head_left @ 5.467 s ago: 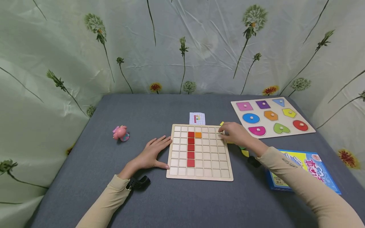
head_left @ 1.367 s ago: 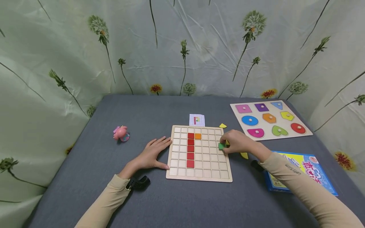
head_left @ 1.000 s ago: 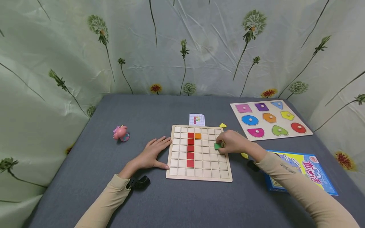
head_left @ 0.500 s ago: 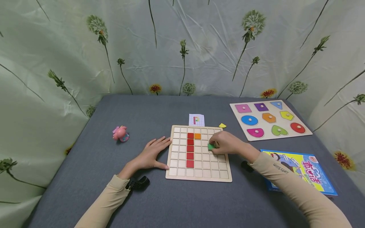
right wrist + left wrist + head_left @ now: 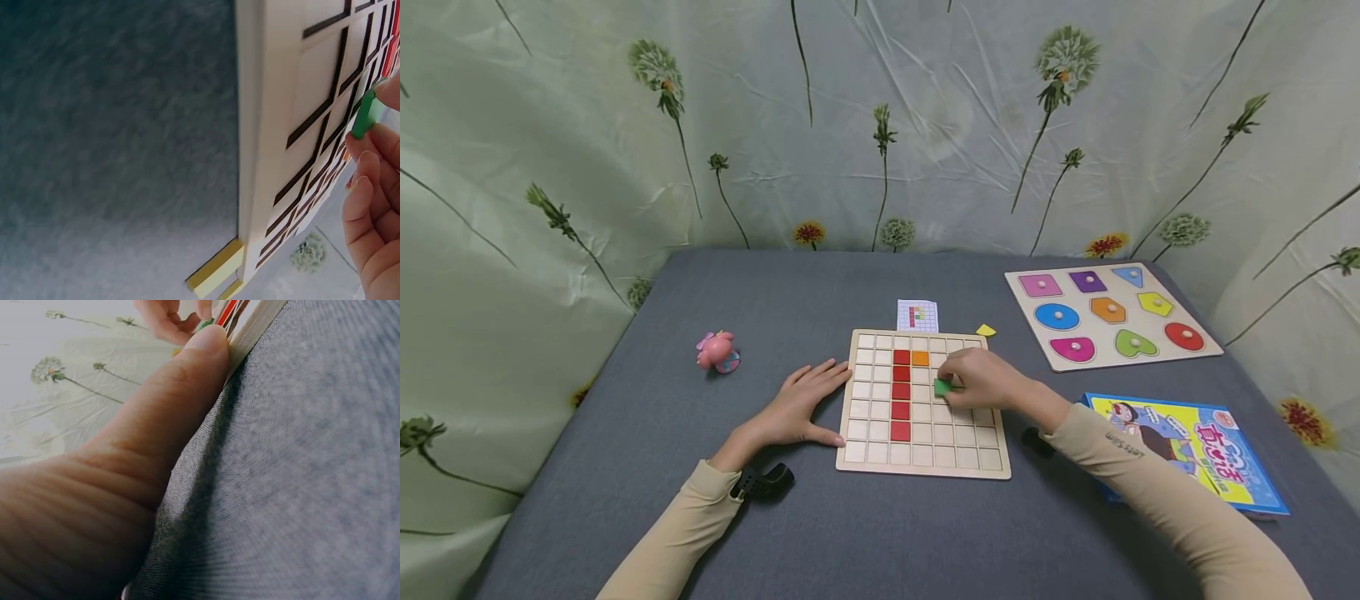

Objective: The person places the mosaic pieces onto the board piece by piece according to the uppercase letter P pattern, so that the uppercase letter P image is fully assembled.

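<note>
A wooden grid board (image 5: 923, 462) lies on the table, with a column of red square tiles (image 5: 900, 410) and one orange tile (image 5: 919, 358) in its cells. My right hand (image 5: 981, 379) is over the board's right half and pinches a green square tile (image 5: 942, 387) between thumb and fingers. In the right wrist view the green tile (image 5: 365, 115) is tilted on edge, close over the cells. My left hand (image 5: 793, 408) rests beside the board with fingers spread, fingertips and thumb at its left edge. The left wrist view shows the left thumb (image 5: 181, 381) against the board's side.
A small printed grid card (image 5: 917, 316) lies behind the board. A yellow piece (image 5: 986, 331) sits at its far right corner. To the right are a knobbed shape puzzle (image 5: 1150, 358) and a blue-yellow box (image 5: 1217, 454) under the right forearm. A pink toy figure (image 5: 718, 352) stands left.
My right hand was at the board's far right edge, then took hold of the green tile and carried it left over the board. The left hand has stayed in place.
</note>
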The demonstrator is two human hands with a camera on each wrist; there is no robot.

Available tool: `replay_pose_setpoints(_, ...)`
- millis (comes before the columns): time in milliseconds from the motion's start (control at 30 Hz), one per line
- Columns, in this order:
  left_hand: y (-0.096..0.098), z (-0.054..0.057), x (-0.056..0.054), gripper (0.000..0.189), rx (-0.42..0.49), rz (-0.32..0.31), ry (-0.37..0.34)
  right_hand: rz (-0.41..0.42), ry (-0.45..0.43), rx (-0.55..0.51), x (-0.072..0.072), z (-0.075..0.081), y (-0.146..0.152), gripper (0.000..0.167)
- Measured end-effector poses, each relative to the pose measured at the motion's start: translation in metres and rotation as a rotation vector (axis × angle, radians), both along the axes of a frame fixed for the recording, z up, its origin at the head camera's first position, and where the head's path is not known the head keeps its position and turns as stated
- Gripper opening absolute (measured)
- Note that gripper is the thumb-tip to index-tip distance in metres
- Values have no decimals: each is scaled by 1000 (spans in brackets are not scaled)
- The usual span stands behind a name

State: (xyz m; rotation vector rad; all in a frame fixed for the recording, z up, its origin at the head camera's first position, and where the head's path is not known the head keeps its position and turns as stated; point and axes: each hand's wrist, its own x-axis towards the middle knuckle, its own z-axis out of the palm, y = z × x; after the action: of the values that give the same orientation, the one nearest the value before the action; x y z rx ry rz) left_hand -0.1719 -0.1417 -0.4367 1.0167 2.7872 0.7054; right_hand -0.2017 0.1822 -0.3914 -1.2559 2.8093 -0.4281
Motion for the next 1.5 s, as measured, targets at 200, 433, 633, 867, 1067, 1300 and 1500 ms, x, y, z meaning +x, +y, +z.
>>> replay_pose_setpoints(200, 0, 0, 0, 102, -5, -1, 6, 4, 23, 12, 2, 0, -8, 9)
replay_pose_setpoints(433, 0, 0, 0, 102, -5, -1, 2, 14, 43, 17, 2, -1, -16, 6)
replay_pose_setpoints(633, 0, 0, 0, 102, -4, -1, 6, 29, 53, 24, 3, -2, -21, 4)
replay_pose_setpoints(867, 0, 1, 1, 101, 15, -4, 7, 31, 92, 15, 5, -2, -23, 6)
replay_pose_setpoints(1067, -1, 1, 1, 101, 19, -5, 9, 31, 91, 11, 7, -3, -26, 10)
replay_pose_setpoints(1300, -1, 0, 0, 101, 16, -6, 11, 44, 100, -4, 7, -4, -27, 10)
replay_pose_setpoints(1500, -1, 0, 1, 101, 13, -6, 7, 39, 86, 6, 5, -2, -25, 12)
